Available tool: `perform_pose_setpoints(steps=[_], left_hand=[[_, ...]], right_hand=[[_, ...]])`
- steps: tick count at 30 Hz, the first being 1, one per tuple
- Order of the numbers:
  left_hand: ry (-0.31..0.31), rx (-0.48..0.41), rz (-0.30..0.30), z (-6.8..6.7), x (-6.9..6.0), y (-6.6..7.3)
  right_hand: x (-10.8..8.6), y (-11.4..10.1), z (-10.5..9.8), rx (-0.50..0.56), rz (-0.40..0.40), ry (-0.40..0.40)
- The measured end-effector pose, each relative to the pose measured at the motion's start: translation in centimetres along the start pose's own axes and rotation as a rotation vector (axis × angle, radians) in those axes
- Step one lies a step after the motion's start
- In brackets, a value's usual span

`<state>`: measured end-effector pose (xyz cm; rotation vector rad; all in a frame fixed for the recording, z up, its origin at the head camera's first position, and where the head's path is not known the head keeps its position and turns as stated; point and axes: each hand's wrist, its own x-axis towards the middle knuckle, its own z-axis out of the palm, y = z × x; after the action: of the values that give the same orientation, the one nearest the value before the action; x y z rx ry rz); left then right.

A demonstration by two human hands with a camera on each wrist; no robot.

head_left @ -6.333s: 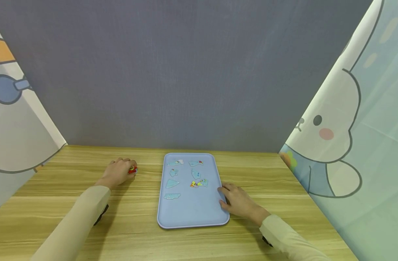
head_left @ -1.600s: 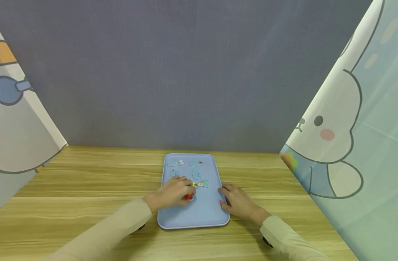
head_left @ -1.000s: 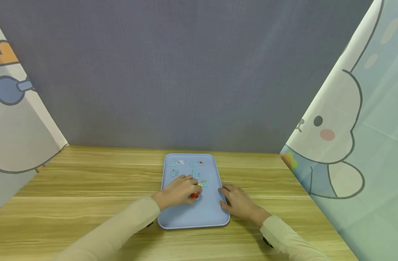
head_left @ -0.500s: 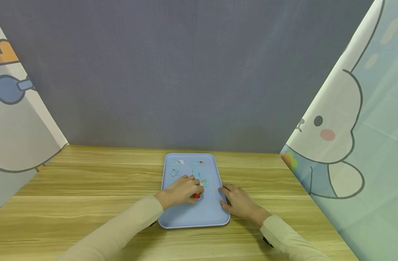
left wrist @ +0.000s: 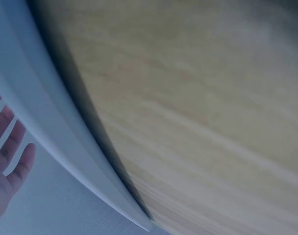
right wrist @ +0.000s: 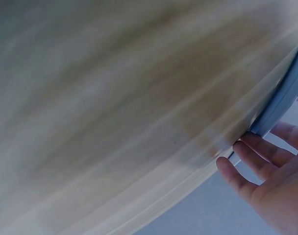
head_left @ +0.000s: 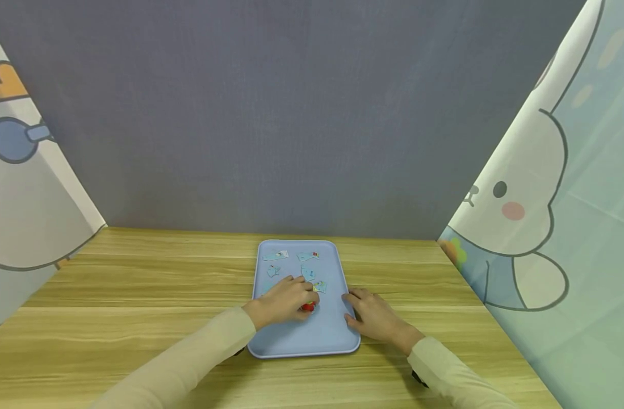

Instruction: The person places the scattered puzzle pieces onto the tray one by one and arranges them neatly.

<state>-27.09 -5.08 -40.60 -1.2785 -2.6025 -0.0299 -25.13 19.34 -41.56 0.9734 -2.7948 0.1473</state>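
In the head view my left hand (head_left: 287, 299) is low over the middle of the pale blue tray (head_left: 301, 343). Between thumb and fingers it pinches a red and blue jigsaw puzzle piece (head_left: 308, 307), mostly covered by the fingers. Just beyond the fingertips lies a light blue puzzle piece (head_left: 319, 287) with yellow marks. My right hand (head_left: 373, 317) rests at the tray's right rim, its fingertips touching the edge. The right wrist view has those fingers (right wrist: 259, 156) extended against the rim. The left wrist view cuts off most of the left hand (left wrist: 7, 156), and no piece shows there.
Farther up the tray lie several light blue puzzle pieces, among them a top-left piece (head_left: 276, 256), a top-right piece (head_left: 308, 257) and a small one (head_left: 273, 271). The wooden table (head_left: 163, 272) surrounds the tray. A grey panel (head_left: 271, 119) stands behind.
My left hand has carried the red piece from the table at left onto the tray, then slightly rightward; it has barely moved in the last half second. The right hand has stayed put.
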Motion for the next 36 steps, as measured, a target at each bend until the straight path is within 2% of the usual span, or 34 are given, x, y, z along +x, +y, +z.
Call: perform_pose_setpoints(steps=[12, 18, 23, 29, 36], left_hand=[[-0.025, -0.013, -0.031, -0.4, -0.6, 0.2], [-0.022, -0.021, -0.066, -0.9, -1.2, 0.1], [0.016, -0.043, -0.092, -1.1, -2.4, -0.6], [0.023, -0.084, -0.144, -1.5, -4.2, -2.0], [0.050, -0.128, -0.214, -2.4, -6.4, -3.6]], right_hand=[[0.1, 0.2, -0.1, 0.010, 0.005, -0.007], [0.2, 0.6, -0.1, 0.026, -0.022, 0.012], [0.4, 1.0, -0.1, 0.031, -0.036, 0.044], [0.5, 1.3, -0.1, 0.048, -0.032, 0.053], [0.5, 1.8, -0.5, 0.072, -0.016, 0.110]])
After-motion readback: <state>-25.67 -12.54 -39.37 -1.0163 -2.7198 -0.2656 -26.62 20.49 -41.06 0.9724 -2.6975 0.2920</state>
